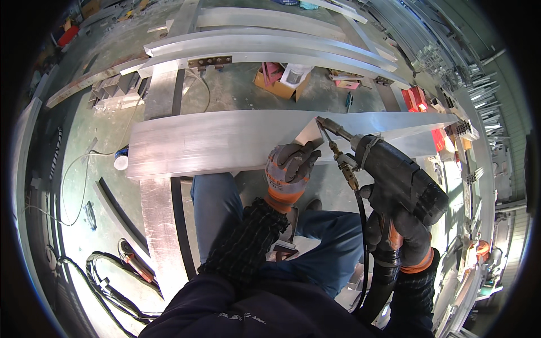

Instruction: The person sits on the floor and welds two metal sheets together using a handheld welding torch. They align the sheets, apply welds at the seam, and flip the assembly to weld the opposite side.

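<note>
A wide silvery metal beam (197, 141) lies crosswise in front of me. My left hand (290, 169), in a grey and orange glove, is closed at its near edge, with the fingers pinched on a small bright metal piece (308, 133). My right hand (403, 236), in a dark glove with an orange cuff, wraps the grip of a black pistol-shaped power tool (403, 177). The tool's tapered metal nose points up and left, its tip at the small piece; whether they touch I cannot tell. A brass fitting (346, 169) with a black hose (362, 248) runs alongside the tool.
Long metal bars (270, 42) lie farther off, parallel to the beam. A cardboard box (282, 84) stands on the floor between them. Black cables (107, 287) coil at lower left beside a metal support (158, 225). Red boxes (415, 99) and metal stock line the right side.
</note>
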Tool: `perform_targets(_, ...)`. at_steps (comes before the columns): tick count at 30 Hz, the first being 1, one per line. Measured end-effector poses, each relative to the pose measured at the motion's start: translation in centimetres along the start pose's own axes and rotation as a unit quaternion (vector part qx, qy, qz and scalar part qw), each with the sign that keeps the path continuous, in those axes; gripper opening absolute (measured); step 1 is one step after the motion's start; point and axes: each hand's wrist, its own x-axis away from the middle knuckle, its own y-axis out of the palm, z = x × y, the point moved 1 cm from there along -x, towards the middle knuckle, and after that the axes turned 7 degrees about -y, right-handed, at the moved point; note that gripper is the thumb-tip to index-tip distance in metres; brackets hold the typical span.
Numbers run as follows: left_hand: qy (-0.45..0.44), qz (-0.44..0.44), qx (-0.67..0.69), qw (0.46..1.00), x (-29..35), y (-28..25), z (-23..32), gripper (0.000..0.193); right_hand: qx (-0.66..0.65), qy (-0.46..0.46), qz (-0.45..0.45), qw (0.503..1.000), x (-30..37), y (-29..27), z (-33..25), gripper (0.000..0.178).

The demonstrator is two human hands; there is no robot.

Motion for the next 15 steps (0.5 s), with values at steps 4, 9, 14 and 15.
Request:
perform_targets(4, -0.004, -0.014, 0.027, 1.0, -0.2, -0.4, 0.5, 0.04, 0.009, 0.02, -0.007, 1.0, 0.1, -0.3, -0.1, 0.087)
perform_targets(9, 0.001, 0.012, 0.056, 0.998, -0.3, -0.4, 0.2, 0.039, 0.008, 0.022, -0.002, 1.0, 0.0, 0.3, -0.3, 0.087)
perform_targets(14, -0.018, 0.0, 0.039, 0.999, -0.2, -0.3, 0.3, 0.036, 0.033, 0.032, -0.002, 0.999, 0.0, 0.4, -0.4, 0.086)
perform_targets(15, -0.02, 0.001, 0.035, 0.999, 0.3, 0.0, -0.3, 0.038, 0.042, 0.025, 0.002, 0.999, 0.0, 0.4, -0.3, 0.086)
